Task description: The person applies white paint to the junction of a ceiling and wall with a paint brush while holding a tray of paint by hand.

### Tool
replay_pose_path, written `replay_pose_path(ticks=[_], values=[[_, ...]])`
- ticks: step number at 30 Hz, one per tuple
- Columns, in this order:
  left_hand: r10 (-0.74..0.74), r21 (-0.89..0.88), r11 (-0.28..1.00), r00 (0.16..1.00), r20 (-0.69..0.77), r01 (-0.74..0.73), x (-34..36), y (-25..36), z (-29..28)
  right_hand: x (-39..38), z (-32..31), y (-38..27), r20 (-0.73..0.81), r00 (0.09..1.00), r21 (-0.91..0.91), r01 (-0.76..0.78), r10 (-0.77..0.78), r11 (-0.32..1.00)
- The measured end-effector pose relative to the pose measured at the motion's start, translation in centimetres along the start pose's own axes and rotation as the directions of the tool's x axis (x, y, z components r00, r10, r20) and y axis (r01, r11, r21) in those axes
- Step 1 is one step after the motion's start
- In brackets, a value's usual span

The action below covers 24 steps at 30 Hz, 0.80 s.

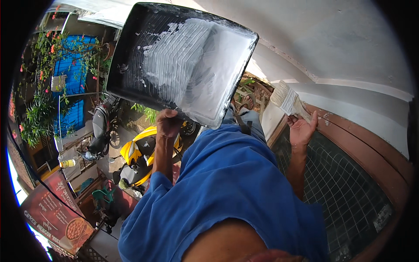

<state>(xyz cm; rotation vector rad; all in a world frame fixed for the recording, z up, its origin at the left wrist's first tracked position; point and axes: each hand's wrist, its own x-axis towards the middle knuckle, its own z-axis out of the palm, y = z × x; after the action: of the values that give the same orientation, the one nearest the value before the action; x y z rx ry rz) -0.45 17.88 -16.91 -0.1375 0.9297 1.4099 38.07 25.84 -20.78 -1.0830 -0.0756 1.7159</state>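
Note:
My left hand (168, 124) grips the near edge of a black paint tray (126, 65), its fingers hidden beneath it. White paint lies pooled in the tray's right side and is smeared over the ridges in the middle; the left part is mostly bare black. To the right, my right hand (302, 131) is closed around the handle of a wide paintbrush (286, 99). Its pale bristles point up and to the left, apart from the tray, and white paint coats part of the brush.
A pale wall (349, 39) rises at the right, above a brown-framed window with a wire grid (345, 187). Below on the left stand a yellow motorcycle (139, 146) and a dark scooter (100, 124). A red sign (54, 214) and flowering plants (39, 109) are farther left.

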Motion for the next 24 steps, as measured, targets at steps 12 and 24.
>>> replay_pose_path(ticks=[12,24], values=[[-0.030,-0.029,0.999,0.999,0.034,0.031,1.5,-2.9,1.8,0.7,13.4,0.0,0.427,0.826,-0.672,0.562,-0.367,0.482],[0.028,-0.022,0.999,0.994,-0.108,-0.030,2.6,-4.1,-0.6,2.6,16.6,9.1,0.645,0.686,-0.667,0.720,-0.336,0.192]])
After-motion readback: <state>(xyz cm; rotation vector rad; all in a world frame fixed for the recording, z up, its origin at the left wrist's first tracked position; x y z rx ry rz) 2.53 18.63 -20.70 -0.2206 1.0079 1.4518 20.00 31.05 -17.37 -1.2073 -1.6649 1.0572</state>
